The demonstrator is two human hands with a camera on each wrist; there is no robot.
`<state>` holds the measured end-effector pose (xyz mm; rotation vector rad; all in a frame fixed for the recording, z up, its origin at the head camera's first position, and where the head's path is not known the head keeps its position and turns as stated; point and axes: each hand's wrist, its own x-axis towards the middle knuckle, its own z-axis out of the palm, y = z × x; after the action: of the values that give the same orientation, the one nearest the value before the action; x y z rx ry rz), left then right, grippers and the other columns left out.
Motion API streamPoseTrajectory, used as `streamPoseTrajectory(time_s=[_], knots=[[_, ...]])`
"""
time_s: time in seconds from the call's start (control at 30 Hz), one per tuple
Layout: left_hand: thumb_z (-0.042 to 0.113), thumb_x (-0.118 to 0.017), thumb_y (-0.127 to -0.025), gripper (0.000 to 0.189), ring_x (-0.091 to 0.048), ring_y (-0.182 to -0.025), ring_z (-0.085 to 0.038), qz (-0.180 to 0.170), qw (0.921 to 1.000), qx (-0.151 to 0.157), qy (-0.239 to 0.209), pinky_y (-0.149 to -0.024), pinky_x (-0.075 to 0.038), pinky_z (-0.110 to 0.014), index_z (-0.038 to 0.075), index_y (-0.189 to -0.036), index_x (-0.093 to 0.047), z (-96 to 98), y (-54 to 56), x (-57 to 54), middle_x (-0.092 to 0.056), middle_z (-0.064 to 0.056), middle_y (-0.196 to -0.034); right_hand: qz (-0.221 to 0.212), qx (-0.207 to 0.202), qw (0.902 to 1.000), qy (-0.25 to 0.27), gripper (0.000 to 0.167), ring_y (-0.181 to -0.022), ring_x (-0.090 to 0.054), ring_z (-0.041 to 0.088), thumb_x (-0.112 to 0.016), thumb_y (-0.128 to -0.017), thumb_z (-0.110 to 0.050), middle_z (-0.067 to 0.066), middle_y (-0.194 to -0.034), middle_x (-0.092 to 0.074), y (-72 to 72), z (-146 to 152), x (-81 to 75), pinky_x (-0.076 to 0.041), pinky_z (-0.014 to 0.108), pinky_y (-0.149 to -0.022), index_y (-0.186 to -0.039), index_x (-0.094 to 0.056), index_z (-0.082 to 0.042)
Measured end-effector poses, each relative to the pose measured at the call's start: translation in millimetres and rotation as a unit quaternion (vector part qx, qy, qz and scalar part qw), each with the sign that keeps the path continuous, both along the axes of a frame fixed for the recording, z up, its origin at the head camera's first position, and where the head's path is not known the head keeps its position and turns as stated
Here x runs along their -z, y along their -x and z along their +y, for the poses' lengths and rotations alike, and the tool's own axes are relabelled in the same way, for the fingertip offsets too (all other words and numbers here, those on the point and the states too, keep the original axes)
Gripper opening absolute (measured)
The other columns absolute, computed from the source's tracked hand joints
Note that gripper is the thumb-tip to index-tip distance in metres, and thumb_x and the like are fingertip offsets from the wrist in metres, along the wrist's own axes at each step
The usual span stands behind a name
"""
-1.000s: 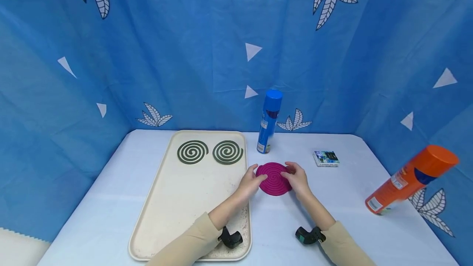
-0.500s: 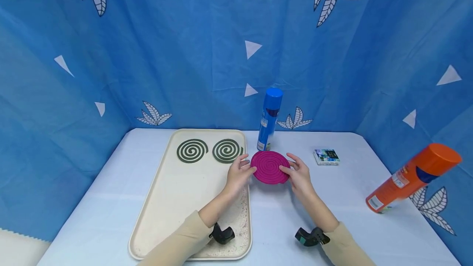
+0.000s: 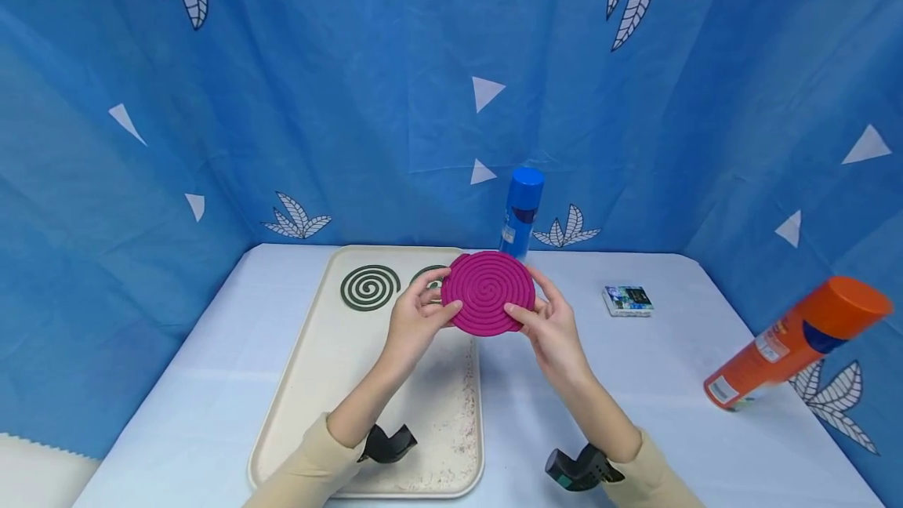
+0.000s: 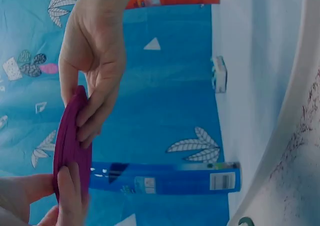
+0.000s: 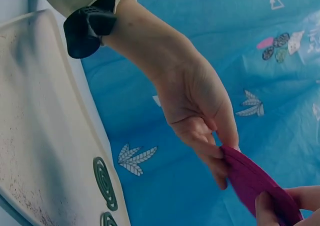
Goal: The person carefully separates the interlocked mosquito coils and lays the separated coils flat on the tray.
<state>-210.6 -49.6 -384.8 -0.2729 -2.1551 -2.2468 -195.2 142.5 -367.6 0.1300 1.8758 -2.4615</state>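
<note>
A magenta mosquito coil (image 3: 488, 292), with tight spiral grooves, is held up flat-face toward the head camera above the tray's right edge. My left hand (image 3: 412, 324) pinches its left rim, thumb on the front and fingers behind. On the opposite rim my right hand (image 3: 553, 328) grips in the same way. Edge-on in the left wrist view, the coil (image 4: 72, 141) looks thick and layered. Two green mosquito coils lie on the tray: the left one (image 3: 370, 288) is fully visible, while the right one (image 3: 421, 271) is mostly hidden behind my left hand and the magenta coil.
The cream tray (image 3: 339, 390) occupies the table's left half. Behind the magenta coil stands a blue spray can (image 3: 524, 202), its lower part hidden. A small printed box (image 3: 628, 301) lies at back right, and an orange spray can (image 3: 783, 343) stands farther right. Blue curtain encloses the table.
Both hands have raised the magenta coil off the table and carried it left toward the tray, tilting its face up to the head camera. It now covers part of the right green coil.
</note>
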Motion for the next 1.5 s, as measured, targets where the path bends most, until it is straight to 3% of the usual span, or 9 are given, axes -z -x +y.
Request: streamPoseTrajectory(time_s=[0.1, 0.2, 0.37, 0.6, 0.77, 1.03, 1.2, 1.33, 1.5], knots=[[0.005, -0.069, -0.084, 0.044, -0.066, -0.101, -0.02, 0.058, 0.9952, -0.005, 0.078, -0.079, -0.059, -0.027, 0.013, -0.126, -0.058, -0.8, -4.5, -1.3, -0.059, -0.013, -0.124, 0.008, 0.005, 1.0, -0.003, 0.069, -0.09, -0.069, 0.007, -0.06, -0.088, 0.003, -0.004, -0.102, -0.066, -6.2, -1.1, -3.4, -0.057, 0.021, -0.082, -0.148, -0.029, -0.011], [0.01, -0.069, -0.086, 0.034, -0.055, -0.121, -0.027, 0.113, 0.9823, -0.003, 0.149, -0.088, -0.057, -0.034, 0.013, -0.119, -0.065, 1.8, -10.4, -0.7, -0.049, -0.012, -0.139, 0.016, 0.004, 0.9999, -0.003, 0.065, -0.091, -0.069, 0.007, -0.059, -0.089, 0.001, -0.003, -0.107, -0.066, -10.3, -0.7, -4.9, -0.057, 0.021, -0.083, -0.146, -0.031, -0.009], [0.02, -0.065, -0.09, 0.031, -0.04, -0.135, -0.031, 0.118, 0.9727, 0.02, 0.198, -0.09, -0.054, -0.038, 0.019, -0.121, -0.066, 6.9, -19.5, 1.4, -0.036, -0.012, -0.15, 0.043, -0.028, 0.9987, -0.006, 0.056, -0.098, -0.065, 0.006, -0.057, -0.092, -0.006, 0.0, -0.117, -0.06, -14.7, -1.1, -5.6, -0.055, 0.021, -0.086, -0.142, -0.032, -0.006], [0.019, -0.062, -0.092, 0.033, -0.04, -0.137, -0.033, 0.092, 0.9834, 0.025, 0.154, -0.092, -0.055, -0.042, 0.018, -0.125, -0.063, 9.1, -23.4, -0.6, -0.035, -0.015, -0.151, 0.124, -0.084, 0.9885, -0.019, 0.066, -0.12, -0.052, 0.009, -0.055, -0.09, -0.002, 0.012, -0.141, -0.04, -17.8, -3.8, -2.8, -0.051, 0.021, -0.095, -0.147, -0.023, -0.003], [0.018, -0.063, -0.092, 0.035, -0.044, -0.133, -0.036, 0.09, 0.987, 0.028, 0.13, -0.092, -0.055, -0.038, 0.015, -0.127, -0.062, 10.2, -24.2, -2.1, -0.032, -0.017, -0.152, 0.147, -0.087, 0.9849, -0.029, 0.074, -0.123, -0.049, 0.006, -0.059, -0.086, 0.0, 0.017, -0.148, -0.034, -16.8, -5.4, 1.9, -0.05, 0.019, -0.096, -0.149, -0.02, -0.003], [0.022, -0.064, -0.091, 0.038, -0.042, -0.134, -0.034, 0.112, 0.9833, 0.006, 0.144, -0.096, -0.053, -0.043, 0.015, -0.128, -0.06, 12.4, -29.0, -3.6, -0.031, -0.014, -0.152, 0.161, -0.096, 0.9803, -0.063, 0.076, -0.121, -0.052, 0.001, -0.063, -0.086, -0.005, 0.019, -0.15, -0.035, -18.9, -7.9, 4.8, -0.051, 0.022, -0.095, -0.15, -0.022, -0.006], [0.024, -0.067, -0.089, 0.039, -0.042, -0.133, -0.033, 0.122, 0.9796, -0.017, 0.159, -0.098, -0.051, -0.047, 0.015, -0.126, -0.061, 11.8, -29.6, -4.9, -0.031, -0.013, -0.152, 0.174, -0.125, 0.974, -0.075, 0.061, -0.125, -0.048, -0.003, -0.046, -0.099, -0.02, 0.018, -0.155, -0.028, -20.6, -6.7, 4.9, -0.047, 0.027, -0.102, -0.152, -0.019, -0.007], [0.026, -0.071, -0.085, 0.043, -0.045, -0.131, -0.03, 0.12, 0.9789, -0.018, 0.164, -0.096, -0.052, -0.044, 0.018, -0.126, -0.062, 12.5, -30.0, -5.1, -0.031, -0.012, -0.151, 0.152, -0.116, 0.9808, -0.037, 0.052, -0.124, -0.05, 0.002, -0.033, -0.104, -0.029, 0.008, -0.149, -0.039, -19.3, -6.1, 5.6, -0.047, 0.028, -0.103, -0.15, -0.023, -0.007], [0.029, -0.075, -0.081, 0.048, -0.047, -0.129, -0.024, 0.103, 0.9809, 0.0, 0.165, -0.093, -0.053, -0.036, 0.023, -0.126, -0.062, 16.1, -34.3, -4.5, -0.032, -0.008, -0.151, 0.108, -0.049, 0.9926, -0.028, 0.045, -0.109, -0.061, 0.003, -0.051, -0.098, -0.013, -0.013, -0.119, -0.063, -16.5, -6.3, 9.2, -0.051, 0.02, -0.094, -0.141, -0.038, -0.002]])
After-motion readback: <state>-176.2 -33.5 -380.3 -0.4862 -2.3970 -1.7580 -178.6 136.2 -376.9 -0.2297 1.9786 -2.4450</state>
